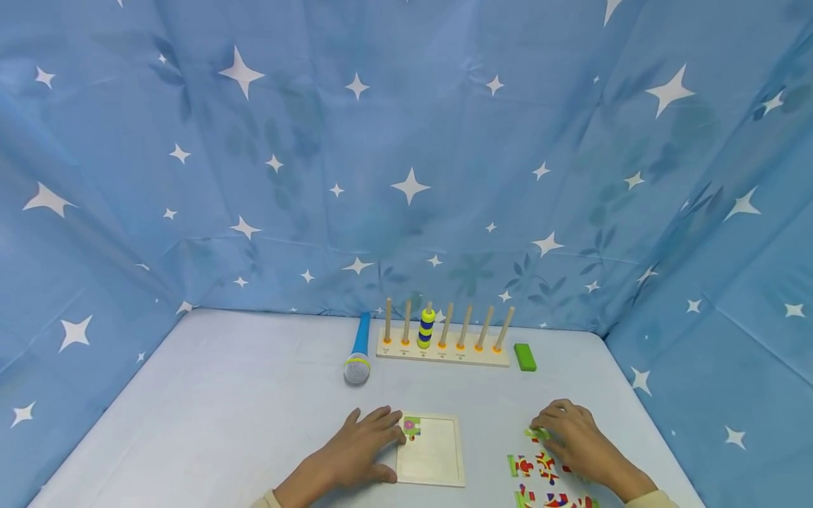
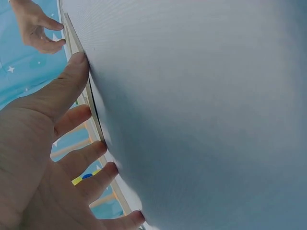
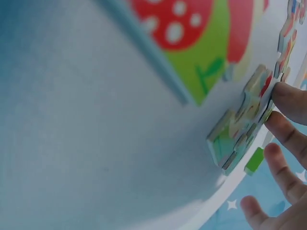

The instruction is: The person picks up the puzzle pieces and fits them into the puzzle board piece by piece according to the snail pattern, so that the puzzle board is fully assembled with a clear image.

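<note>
My left hand [image 1: 363,451] lies at the left edge of a shallow wooden puzzle tray [image 1: 438,455]. Its fingers are spread and fairly straight, and the thumb [image 2: 72,79] touches the tray's edge in the left wrist view. One green and pink puzzle piece [image 1: 413,426] sits in the tray's upper left corner. On the right, my right hand [image 1: 576,437] reaches over loose puzzle pieces [image 1: 524,466]. Its thumb and forefinger pinch the edge of a green and red puzzle piece [image 1: 537,434]. The palm hides some pieces behind it.
Behind the tray stands a wooden peg rack [image 1: 444,353], with yellow and blue rings [image 1: 426,328] on one peg. A toy microphone [image 1: 358,360] lies to its left, a green block [image 1: 525,357] to its right. Blue starry cloth [image 1: 406,141] surrounds the white table [image 1: 222,395].
</note>
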Demonstrator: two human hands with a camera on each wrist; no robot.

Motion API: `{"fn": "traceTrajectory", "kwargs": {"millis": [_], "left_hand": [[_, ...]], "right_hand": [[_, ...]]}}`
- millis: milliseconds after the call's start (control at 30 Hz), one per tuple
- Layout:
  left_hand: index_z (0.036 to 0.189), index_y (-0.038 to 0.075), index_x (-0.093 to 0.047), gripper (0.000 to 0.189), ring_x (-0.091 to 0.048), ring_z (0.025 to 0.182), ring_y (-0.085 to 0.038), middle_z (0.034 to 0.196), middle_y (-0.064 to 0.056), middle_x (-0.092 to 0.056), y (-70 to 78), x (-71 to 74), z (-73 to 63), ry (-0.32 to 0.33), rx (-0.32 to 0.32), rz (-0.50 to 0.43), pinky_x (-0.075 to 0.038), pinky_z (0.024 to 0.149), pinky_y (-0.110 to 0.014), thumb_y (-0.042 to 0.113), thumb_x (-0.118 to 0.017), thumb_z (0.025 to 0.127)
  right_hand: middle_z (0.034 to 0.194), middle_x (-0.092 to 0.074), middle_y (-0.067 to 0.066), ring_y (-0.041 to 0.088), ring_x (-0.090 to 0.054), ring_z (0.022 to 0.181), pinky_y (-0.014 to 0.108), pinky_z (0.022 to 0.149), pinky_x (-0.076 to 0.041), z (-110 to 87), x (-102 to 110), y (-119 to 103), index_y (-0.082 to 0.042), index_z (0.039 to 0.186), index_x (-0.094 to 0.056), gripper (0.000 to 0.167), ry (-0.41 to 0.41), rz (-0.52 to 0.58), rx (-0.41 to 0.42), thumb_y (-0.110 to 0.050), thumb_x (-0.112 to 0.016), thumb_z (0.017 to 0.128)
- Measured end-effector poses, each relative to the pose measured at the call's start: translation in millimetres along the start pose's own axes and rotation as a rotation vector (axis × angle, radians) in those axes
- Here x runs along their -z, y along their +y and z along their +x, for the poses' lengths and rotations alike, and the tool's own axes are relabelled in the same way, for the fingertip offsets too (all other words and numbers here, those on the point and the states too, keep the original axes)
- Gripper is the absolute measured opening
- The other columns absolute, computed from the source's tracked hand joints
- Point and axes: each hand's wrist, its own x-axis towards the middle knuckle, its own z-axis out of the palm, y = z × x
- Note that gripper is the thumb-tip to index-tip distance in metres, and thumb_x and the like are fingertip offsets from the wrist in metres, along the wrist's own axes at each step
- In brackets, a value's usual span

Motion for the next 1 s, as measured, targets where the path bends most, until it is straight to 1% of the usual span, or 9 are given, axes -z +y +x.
{"fn": "traceTrajectory", "kwargs": {"millis": [133, 233, 333, 433, 533, 667, 800, 900, 1000], "left_hand": [[0.124, 0.028, -0.064, 0.049, -0.037, 0.148, -0.032, 0.157, -0.006, -0.047, 0.2, 2.5, -1.6, -0.006, 0.011, -0.004, -0.033, 0.108, -0.073, 0.047, -0.080, 0.082], [0.124, 0.028, -0.064, 0.049, -0.037, 0.148, -0.032, 0.157, -0.005, -0.047, 0.8, 3.9, -1.3, -0.010, 0.010, -0.004, -0.032, 0.108, -0.073, 0.047, -0.080, 0.082], [0.124, 0.029, -0.065, 0.048, -0.037, 0.147, -0.031, 0.156, -0.005, -0.047, 1.2, 4.0, 0.7, -0.013, 0.009, 0.002, -0.033, 0.107, -0.073, 0.047, -0.081, 0.082], [0.123, 0.029, -0.065, 0.048, -0.038, 0.147, -0.030, 0.156, -0.004, -0.048, 0.9, 1.6, 2.1, -0.013, 0.014, 0.006, -0.034, 0.107, -0.073, 0.048, -0.081, 0.081], [0.123, 0.030, -0.066, 0.048, -0.038, 0.147, -0.030, 0.155, -0.003, -0.048, 0.2, -1.8, 2.9, -0.020, 0.027, 0.009, -0.034, 0.107, -0.073, 0.049, -0.081, 0.081], [0.124, 0.031, -0.065, 0.048, -0.038, 0.147, -0.029, 0.156, -0.002, -0.048, -0.4, -4.5, 4.1, -0.035, 0.032, 0.011, -0.034, 0.107, -0.072, 0.050, -0.080, 0.082], [0.125, 0.031, -0.065, 0.049, -0.038, 0.147, -0.029, 0.156, -0.002, -0.047, 0.1, -3.5, 4.7, -0.040, 0.026, 0.020, -0.035, 0.107, -0.072, 0.051, -0.079, 0.082], [0.125, 0.031, -0.065, 0.049, -0.039, 0.147, -0.028, 0.156, -0.001, -0.048, -0.1, -2.6, 5.2, -0.039, 0.026, 0.032, -0.036, 0.106, -0.072, 0.051, -0.079, 0.082], [0.125, 0.031, -0.065, 0.049, -0.039, 0.147, -0.028, 0.156, -0.001, -0.047, -0.8, -2.6, 5.3, -0.037, 0.029, 0.042, -0.036, 0.107, -0.071, 0.051, -0.079, 0.082]], "right_hand": [[0.107, -0.070, -0.008, 0.020, -0.055, 0.104, 0.059, 0.090, -0.044, 7.4, 1, -5, -0.023, 0.105, -0.076, 0.027, 0.005, 0.016, 0.004, -0.013, -0.085, 0.082], [0.106, -0.069, -0.010, 0.018, -0.055, 0.103, 0.057, 0.089, -0.044, 16.4, 3, -18, -0.023, 0.105, -0.076, 0.027, 0.029, 0.022, 0.025, -0.013, -0.084, 0.082], [0.104, -0.068, -0.011, 0.018, -0.055, 0.102, 0.056, 0.089, -0.044, 30.8, 5, -39, -0.024, 0.105, -0.076, 0.027, 0.066, 0.031, 0.100, -0.011, -0.084, 0.082], [0.102, -0.067, -0.012, 0.016, -0.055, 0.102, 0.056, 0.091, -0.044, 50.2, 1, -65, -0.023, 0.104, -0.076, 0.026, 0.073, 0.047, 0.191, -0.013, -0.085, 0.083], [0.100, -0.066, -0.013, 0.014, -0.053, 0.101, 0.057, 0.093, -0.044, 68.3, -8, -91, -0.024, 0.105, -0.077, 0.023, 0.056, 0.042, 0.284, -0.015, -0.084, 0.084], [0.100, -0.067, -0.011, 0.013, -0.053, 0.100, 0.057, 0.093, -0.045, 84.4, -18, -119, -0.023, 0.104, -0.078, 0.020, 0.022, 0.012, 0.375, -0.017, -0.083, 0.085], [0.100, -0.069, -0.009, 0.015, -0.055, 0.102, 0.056, 0.094, -0.046, 92.8, -26, -132, -0.022, 0.103, -0.079, 0.017, 0.008, -0.036, 0.397, -0.017, -0.082, 0.086], [0.100, -0.069, -0.008, 0.015, -0.056, 0.102, 0.055, 0.094, -0.047, 95.9, -30, -134, -0.023, 0.102, -0.079, 0.016, 0.006, -0.063, 0.390, -0.018, -0.082, 0.087], [0.099, -0.069, -0.008, 0.016, -0.056, 0.101, 0.056, 0.093, -0.047, 98.0, -32, -135, -0.024, 0.101, -0.079, 0.015, 0.013, -0.067, 0.389, -0.018, -0.082, 0.087]]}}
